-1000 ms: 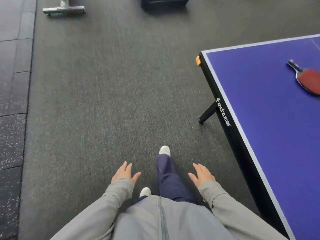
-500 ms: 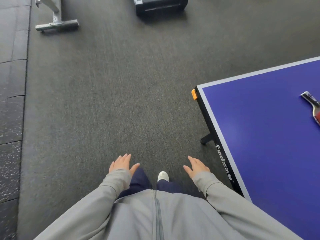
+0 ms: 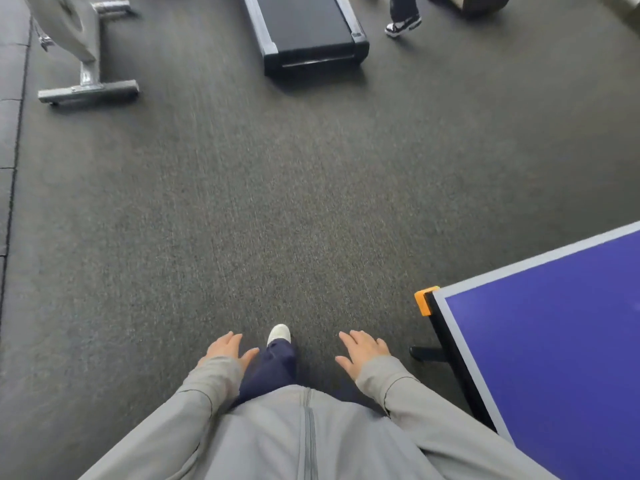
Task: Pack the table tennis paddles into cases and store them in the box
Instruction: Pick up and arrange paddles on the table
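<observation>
On the dark grey carpeted floor [image 3: 277, 202] of a gym, seen from the head camera, a person in a grey zip jacket stands beside the corner of a blue table tennis table [image 3: 554, 341]. The left hand [image 3: 227, 349] and right hand [image 3: 362, 351] are held out low, palms down, and hold nothing. The left fingers lie straight and close together, the right fingers are slightly spread, and both thumbs point inward. A white shoe [image 3: 279, 333] shows between the hands below a navy trouser leg. An orange corner guard [image 3: 423, 301] caps the table's corner, near the right hand. Well ahead stand a treadmill [image 3: 308, 29] and the metal base of an exercise machine [image 3: 88, 90]; another person's sneaker [image 3: 401, 26] shows beside the treadmill. Where the paddles lie cannot be told from this view.
</observation>
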